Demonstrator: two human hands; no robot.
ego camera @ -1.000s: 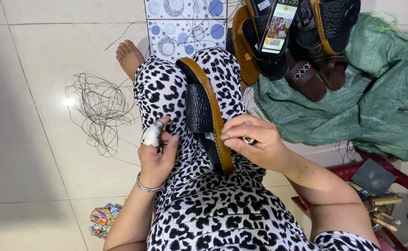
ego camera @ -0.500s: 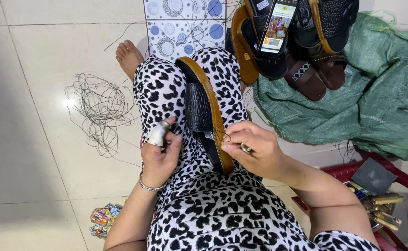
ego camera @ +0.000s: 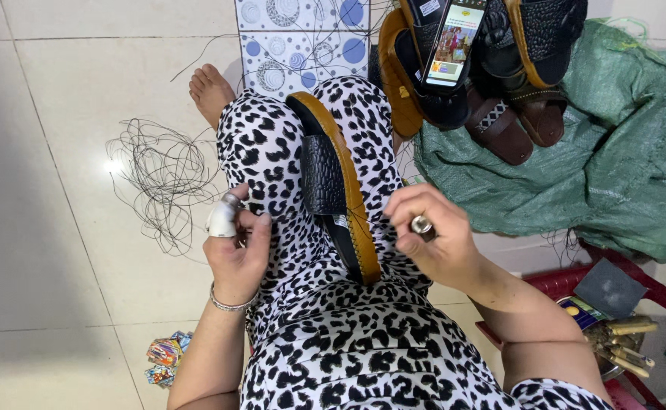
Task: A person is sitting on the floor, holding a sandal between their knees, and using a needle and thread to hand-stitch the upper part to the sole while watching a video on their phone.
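A black sandal with a tan stitched sole (ego camera: 334, 182) stands on its edge, clamped between my knees in leopard-print trousers. My left hand (ego camera: 236, 247) is just left of it, with a white-taped finger and a bangle on the wrist. Its thumb and fingers are pinched together on a thin dark thread that I can barely make out. My right hand (ego camera: 433, 237) rests to the right of the sole's edge. It is closed around a small metal-capped tool (ego camera: 422, 225).
A tangle of dark thread (ego camera: 162, 178) lies on the tiled floor to the left, beyond my bare foot (ego camera: 210, 91). Several sandals (ego camera: 500, 91) and a lit phone (ego camera: 454, 42) sit on a green sack (ego camera: 606, 175). A red basket (ego camera: 652, 292) holds tools at lower right.
My left hand has drawn a little to the left, away from the sandal. My right hand has shifted slightly right beside the sole. The sandal stays put.
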